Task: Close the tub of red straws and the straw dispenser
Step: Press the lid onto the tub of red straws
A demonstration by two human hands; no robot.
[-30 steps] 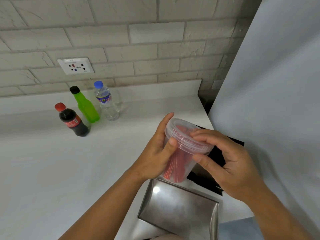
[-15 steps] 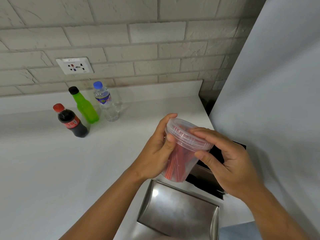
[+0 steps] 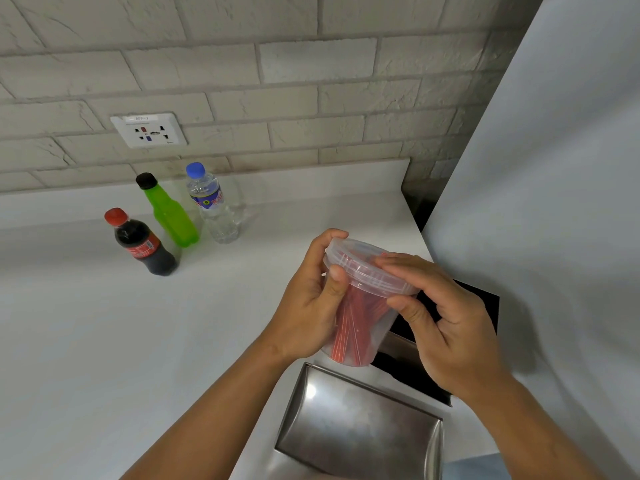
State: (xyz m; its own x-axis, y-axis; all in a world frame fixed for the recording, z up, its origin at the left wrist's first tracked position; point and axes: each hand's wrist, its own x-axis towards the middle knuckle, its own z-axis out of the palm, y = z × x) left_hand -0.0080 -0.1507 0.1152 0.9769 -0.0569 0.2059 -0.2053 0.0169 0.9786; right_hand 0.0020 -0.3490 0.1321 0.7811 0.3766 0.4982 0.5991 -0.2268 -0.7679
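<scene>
A clear plastic tub of red straws (image 3: pixel 360 323) is held tilted above the counter, with a clear lid (image 3: pixel 360 263) sitting on its rim. My left hand (image 3: pixel 308 303) wraps the tub's left side, thumb on the rim. My right hand (image 3: pixel 446 323) grips the right side, fingers flat across the lid and thumb under the rim. Below the tub stands the straw dispenser, its steel lid (image 3: pixel 356 431) swung open toward me and its black body (image 3: pixel 460 306) partly hidden behind my right hand.
Three bottles stand at the back left of the white counter (image 3: pixel 121 341): a cola bottle (image 3: pixel 143 244), a green bottle (image 3: pixel 169 213) and a water bottle (image 3: pixel 213 206). A wall socket (image 3: pixel 149 130) sits on the brick wall. A pale panel (image 3: pixel 554 202) bounds the right.
My right hand's fingers have flattened onto the lid, and my left thumb has shifted on the rim. The tub has stayed in about the same place.
</scene>
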